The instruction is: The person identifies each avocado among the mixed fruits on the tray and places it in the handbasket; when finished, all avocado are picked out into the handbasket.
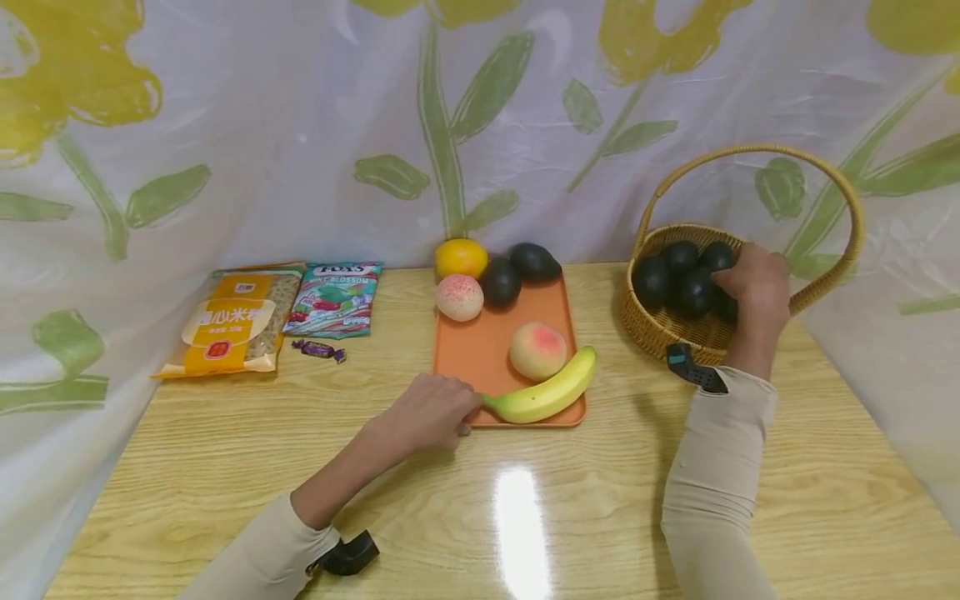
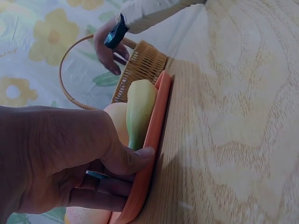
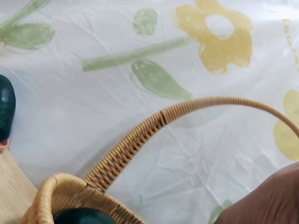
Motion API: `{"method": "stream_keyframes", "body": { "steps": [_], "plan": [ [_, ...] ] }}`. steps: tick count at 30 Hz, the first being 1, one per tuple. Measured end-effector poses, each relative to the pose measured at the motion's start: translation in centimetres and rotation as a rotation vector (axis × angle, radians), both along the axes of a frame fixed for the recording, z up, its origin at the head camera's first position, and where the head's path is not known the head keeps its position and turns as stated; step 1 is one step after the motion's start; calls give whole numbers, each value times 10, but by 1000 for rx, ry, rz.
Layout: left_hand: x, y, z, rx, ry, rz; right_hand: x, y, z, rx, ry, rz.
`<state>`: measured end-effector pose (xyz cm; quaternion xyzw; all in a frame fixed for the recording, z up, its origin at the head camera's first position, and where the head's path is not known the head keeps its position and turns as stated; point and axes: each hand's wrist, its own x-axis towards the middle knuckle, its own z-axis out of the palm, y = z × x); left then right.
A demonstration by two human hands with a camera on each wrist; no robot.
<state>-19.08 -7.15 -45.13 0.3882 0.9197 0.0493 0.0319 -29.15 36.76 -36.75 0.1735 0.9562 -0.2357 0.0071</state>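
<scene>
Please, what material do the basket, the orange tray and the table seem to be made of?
The basket looks like woven wicker or rattan, matte: the wound strands show on its handle. The tray seems matte plastic, a smooth even orange with a thin raised rim. The table shows wood grain under a glossy finish that reflects light; possibly laminate.

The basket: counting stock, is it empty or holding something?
Holding something: the basket has several dark avocados inside, with the right hand reaching in.

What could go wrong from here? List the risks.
1. The left hand grips the orange tray by its near edge; the banana lies right at that edge and could roll off if the tray tips.
2. The right hand reaches among dark avocados in the wicker basket; pulling against its rim might tilt the basket.
</scene>
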Motion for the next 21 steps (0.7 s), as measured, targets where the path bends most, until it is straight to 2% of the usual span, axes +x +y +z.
{"method": "stream_keyframes", "body": {
  "steps": [5,12,16,21],
  "plan": [
    [1,0,0,7,3,-2,-4,-9,6,6,1,59],
    [1,0,1,15,-4,2,-13,-25,16,10,46,268],
    [2,0,1,12,-2,5,-18,-42,22,-15,90,369],
    [1,0,2,11,4,8,-20,-75,26,-49,161,446]
  ]
}}
